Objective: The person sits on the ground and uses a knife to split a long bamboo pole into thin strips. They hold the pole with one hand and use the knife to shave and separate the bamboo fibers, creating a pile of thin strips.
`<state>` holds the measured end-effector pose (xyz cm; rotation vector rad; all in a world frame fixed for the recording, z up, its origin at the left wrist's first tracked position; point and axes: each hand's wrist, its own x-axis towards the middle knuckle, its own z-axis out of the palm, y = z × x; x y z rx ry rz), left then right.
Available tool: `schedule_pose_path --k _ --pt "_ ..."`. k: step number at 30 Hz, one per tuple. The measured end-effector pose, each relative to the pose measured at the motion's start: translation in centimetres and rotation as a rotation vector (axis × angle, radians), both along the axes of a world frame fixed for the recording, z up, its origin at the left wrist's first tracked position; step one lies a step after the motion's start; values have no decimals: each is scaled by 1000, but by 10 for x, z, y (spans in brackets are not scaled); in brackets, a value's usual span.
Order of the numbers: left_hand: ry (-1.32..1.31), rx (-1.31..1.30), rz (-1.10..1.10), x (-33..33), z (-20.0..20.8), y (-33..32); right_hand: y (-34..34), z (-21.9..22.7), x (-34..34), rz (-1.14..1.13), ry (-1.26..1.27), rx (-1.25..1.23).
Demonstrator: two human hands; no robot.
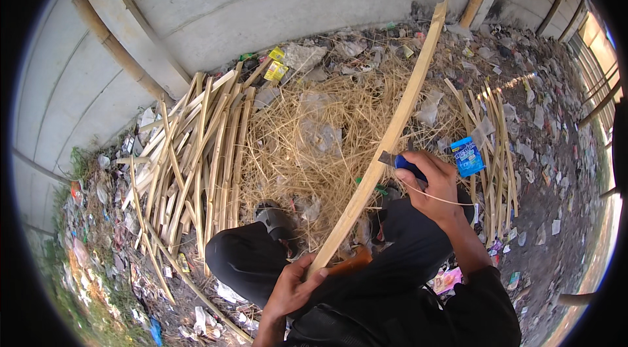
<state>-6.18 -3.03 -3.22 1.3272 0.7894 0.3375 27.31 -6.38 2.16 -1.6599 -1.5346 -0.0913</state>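
So there's a long strip point(381, 154) running slantwise from 6 o'clock up to 1 o'clock, pale tan, flat-faced and straight-edged, looks like bamboo or wood. The left hand point(293, 289), down at 6, has the low end pinched pretty snugly, thumb on the face and fingers curled behind. The right hand point(434, 183), between 3 and 4, is wrapped around a knife point(411, 167), fist closed on the smooth blue handle. Its flat, dull grey blade points to 9 and sits against the strip's right edge, around mid-length. A skinny curl point(437, 200) bows out under the knuckles, thin as wire; can't tell what it's attached to.

Middle of the view, out toward 12, is a scruffy nest of shavings point(281, 141), all thin and tangled, with crumpled clear plastic point(320, 136) on top. Over at 9 there's a big criss-cross heap point(216, 151) of similar slats, and a smaller bunch point(500, 151) at 3, with a shiny blue packet point(468, 157) lying by it. Two yellow sachets point(276, 71) sit at 11. Behind it all at 12 is a wall point(314, 7) of smooth grey panels, looks like concrete, and the dark ground point(556, 170) is strewn with scraps.
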Motion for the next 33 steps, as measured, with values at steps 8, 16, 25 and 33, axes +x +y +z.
schedule_pose_path --k 8,16,25,33 --pt "73 -46 -11 -16 -6 -5 18 -3 43 -20 -12 35" --pt "66 -21 -36 -28 -8 -8 52 2 134 -225 88 -131" --pt "-124 -568 -68 -44 -26 8 77 9 179 -128 765 30" --pt "-198 -663 -137 -52 -43 15 74 16 118 158 997 -173"
